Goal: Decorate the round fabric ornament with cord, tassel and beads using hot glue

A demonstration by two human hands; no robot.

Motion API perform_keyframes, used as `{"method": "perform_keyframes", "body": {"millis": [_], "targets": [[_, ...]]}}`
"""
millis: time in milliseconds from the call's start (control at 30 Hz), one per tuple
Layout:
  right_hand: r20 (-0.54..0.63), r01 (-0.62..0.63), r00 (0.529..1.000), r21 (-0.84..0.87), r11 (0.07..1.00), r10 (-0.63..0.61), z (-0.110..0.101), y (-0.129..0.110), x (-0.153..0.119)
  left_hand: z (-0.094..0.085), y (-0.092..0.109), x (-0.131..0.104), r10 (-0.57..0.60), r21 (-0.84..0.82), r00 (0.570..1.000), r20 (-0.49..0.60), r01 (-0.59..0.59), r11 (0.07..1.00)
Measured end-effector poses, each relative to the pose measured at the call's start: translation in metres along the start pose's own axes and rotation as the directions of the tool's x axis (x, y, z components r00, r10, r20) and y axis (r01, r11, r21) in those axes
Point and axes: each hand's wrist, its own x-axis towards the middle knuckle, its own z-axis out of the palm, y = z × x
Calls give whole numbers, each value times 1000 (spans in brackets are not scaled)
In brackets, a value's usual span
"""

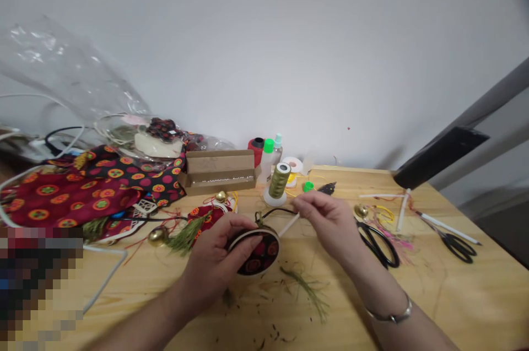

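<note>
My left hand (221,254) is closed round a round, flat pendant (258,254) covered in dark flower-patterned fabric with a white edging, the thumb lying across its face. A white strip (290,224) runs from the pendant's right edge up to my right hand (324,219), whose thumb and fingertips pinch its end. At the pendant's top is a small olive-coloured loop (259,217), with a dark cord (281,210) leading off to the right. Loose green threads (308,290) and dark scraps lie on the table below the hands. Behind the pendant stands a spool of olive thread (280,181).
Patterned fabric (61,191) and clear plastic heap up at the left. An open cardboard box (220,172) and small bottles (268,155) stand near the wall. Brass bells (158,236) lie about. Black-handled scissors (380,243), a second pair (458,246) and a white pencil (450,228) lie rightward.
</note>
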Motion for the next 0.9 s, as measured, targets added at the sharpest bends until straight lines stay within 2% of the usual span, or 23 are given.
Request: {"method": "perform_keyframes", "body": {"millis": [100, 200, 267, 433, 500, 600, 700, 800, 900], "targets": [[-165, -31, 985, 56, 998, 40, -25, 3, 7, 0, -2, 0, -20, -23, 1000, -7, 20, 1000], [-215, 0, 976, 109, 994, 24, -40, -3, 12, 0, -3, 0, -28, -6, 1000, 3, 28, 1000], [-177, -1, 984, 103, 995, 19, -33, -5, 12, 0, -4, -1, -25, 12, 1000, 8, 25, 1000], [-4, 4, 1000, 36, 999, -4, 13, 6, -5, -1, -4, -1, -15, -4, 1000, -4, 15, 1000], [21, 39, 999, 19, 999, -39, 24, 11, -14, 0, -2, -1, -13, -21, 1000, -12, 13, 1000], [4, 198, 980, -16, 980, -198, 30, 12, -23, 1, 0, -2, -20, -34, 1000, -7, 20, 999], [20, 350, 937, -31, 936, -350, 31, 10, -29, 2, 2, -1, -11, -35, 1000, -18, 10, 999], [17, 419, 908, -52, 907, -418, 32, 9, -31, 2, 1, 0, -2, -51, 1000, -24, 1, 999], [4, 436, 900, -68, 897, -437, 34, 10, -31, 2, -1, 0, -13, -79, 1000, -26, 11, 997]]}}
